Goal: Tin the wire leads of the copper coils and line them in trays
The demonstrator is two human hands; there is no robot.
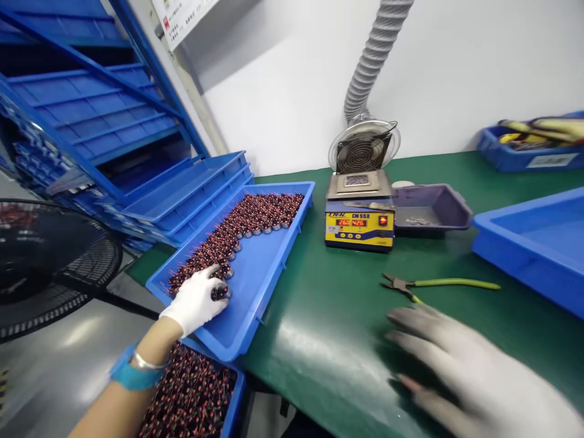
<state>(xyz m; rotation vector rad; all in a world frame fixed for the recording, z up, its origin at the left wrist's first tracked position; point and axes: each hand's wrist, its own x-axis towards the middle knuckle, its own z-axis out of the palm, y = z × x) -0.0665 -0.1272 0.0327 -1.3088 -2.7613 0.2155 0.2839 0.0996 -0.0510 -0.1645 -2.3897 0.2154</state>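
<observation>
Right hand, gloved and blurred, is spreading its fingers toward the near edge of the table; whether it is touching the surface is hard to judge. Left hand, gloved, is pinching a dark coil inside the blue tray, by its near edge. Green-handled pliers are lying just beyond the right hand. Other coils are crowding the tray's left and far edges. A yellow-fronted unit is standing near the table's far edge.
</observation>
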